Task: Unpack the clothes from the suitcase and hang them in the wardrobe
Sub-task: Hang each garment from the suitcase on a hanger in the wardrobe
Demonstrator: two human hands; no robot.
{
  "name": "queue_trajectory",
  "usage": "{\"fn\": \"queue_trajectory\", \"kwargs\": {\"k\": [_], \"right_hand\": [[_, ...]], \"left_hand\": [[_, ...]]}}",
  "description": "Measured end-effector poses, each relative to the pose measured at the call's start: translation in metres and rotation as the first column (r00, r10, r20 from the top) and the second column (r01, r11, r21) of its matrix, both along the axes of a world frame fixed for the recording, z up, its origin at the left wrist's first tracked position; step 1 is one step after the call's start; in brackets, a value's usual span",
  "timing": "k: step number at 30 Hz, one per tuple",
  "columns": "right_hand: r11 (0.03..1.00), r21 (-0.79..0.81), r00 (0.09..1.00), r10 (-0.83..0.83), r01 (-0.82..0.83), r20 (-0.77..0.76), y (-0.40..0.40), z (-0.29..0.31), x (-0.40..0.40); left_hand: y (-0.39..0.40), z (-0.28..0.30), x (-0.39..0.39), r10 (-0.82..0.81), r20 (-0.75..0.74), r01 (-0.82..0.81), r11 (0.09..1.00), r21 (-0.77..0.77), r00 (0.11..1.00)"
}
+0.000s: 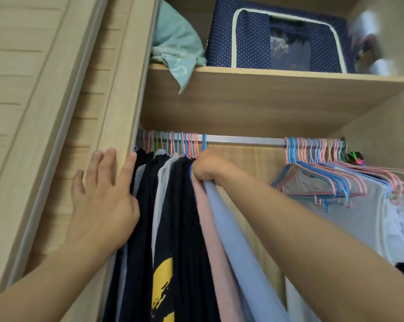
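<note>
A metal rail [242, 140] runs across the wardrobe under a wooden shelf. At its left end hang several dark and grey clothes [173, 205], one with a yellow print. My right hand [208, 168] grips the top of a light blue garment [238, 240] on a blue hanger [204, 141] hooked over the rail, next to a pink garment [213, 228]. My left hand [103, 194] is spread open, its fingers straight, against the wardrobe's left edge and the outermost hung clothes. The suitcase is out of view.
A bunch of empty pink and blue hangers [317, 175] and a white garment [359, 217] hang at the rail's right end. On the shelf [266, 98] above sit a teal cloth [175, 45] and a navy dotted storage box [277, 36]. The wardrobe door panel [45, 112] stands at left.
</note>
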State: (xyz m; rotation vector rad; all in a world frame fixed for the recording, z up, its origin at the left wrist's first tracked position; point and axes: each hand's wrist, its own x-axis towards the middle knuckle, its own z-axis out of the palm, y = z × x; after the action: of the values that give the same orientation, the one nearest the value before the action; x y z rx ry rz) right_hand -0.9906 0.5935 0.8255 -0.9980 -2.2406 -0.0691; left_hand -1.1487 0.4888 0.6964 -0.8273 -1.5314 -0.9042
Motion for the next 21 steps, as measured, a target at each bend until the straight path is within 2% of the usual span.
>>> {"fn": "queue_trajectory", "kwargs": {"k": [1,3,5,6,7,8,9,10,11,13,14,19,21], "right_hand": [[0.991,-0.126,0.999,0.049,-0.052,-0.022,0.000,0.000,-0.007],[0.907,-0.316,0.955,0.226,-0.279,-0.193,0.007,-0.004,0.000],[0.876,-0.299,0.892,0.261,-0.380,-0.368,0.028,-0.010,0.023],[0.942,-0.202,0.918,0.187,-0.269,-0.350,0.042,-0.013,0.040],[1.000,-0.022,0.964,0.014,-0.020,-0.264,0.059,-0.014,0.060],[0.935,0.204,0.950,-0.258,0.291,-0.173,0.079,-0.017,0.083],[0.774,0.379,0.858,-0.496,0.507,-0.134,0.096,-0.020,0.107],[0.619,0.468,0.737,-0.667,0.630,-0.110,0.110,-0.024,0.129],[0.520,0.477,0.629,-0.772,0.709,-0.095,0.120,-0.028,0.149],[0.431,0.474,0.531,-0.842,0.768,-0.093,0.136,-0.030,0.179],[0.421,0.481,0.522,-0.848,0.769,-0.093,0.140,-0.030,0.190],[0.404,0.598,0.577,-0.808,0.692,-0.122,0.148,-0.021,0.201],[0.449,0.571,0.616,-0.777,0.688,-0.132,0.147,-0.015,0.198]], "left_hand": [[0.000,0.000,-0.001,-0.001,-0.006,0.001,1.000,0.006,1.000],[0.001,-0.001,-0.002,0.008,-0.026,-0.008,1.000,0.008,1.000],[0.004,-0.005,-0.002,0.029,-0.051,-0.030,0.999,-0.011,0.998],[0.006,-0.008,-0.001,0.045,-0.055,-0.046,0.999,-0.011,0.997],[0.007,-0.010,0.001,0.061,-0.048,-0.062,0.998,-0.005,0.997],[0.008,-0.011,0.003,0.074,-0.039,-0.074,0.997,-0.002,0.996],[0.010,-0.011,0.005,0.086,-0.037,-0.086,0.996,-0.002,0.996],[0.010,-0.011,0.006,0.095,-0.038,-0.095,0.995,0.002,0.995],[0.011,-0.010,0.006,0.101,-0.043,-0.101,0.995,0.011,0.994],[0.012,-0.011,0.006,0.117,-0.047,-0.116,0.993,0.028,0.992],[0.012,-0.011,0.007,0.126,-0.051,-0.124,0.992,0.035,0.991],[0.012,-0.010,0.007,0.125,-0.071,-0.121,0.991,0.051,0.990],[0.013,-0.011,0.006,0.122,-0.074,-0.118,0.992,0.050,0.990]]}}
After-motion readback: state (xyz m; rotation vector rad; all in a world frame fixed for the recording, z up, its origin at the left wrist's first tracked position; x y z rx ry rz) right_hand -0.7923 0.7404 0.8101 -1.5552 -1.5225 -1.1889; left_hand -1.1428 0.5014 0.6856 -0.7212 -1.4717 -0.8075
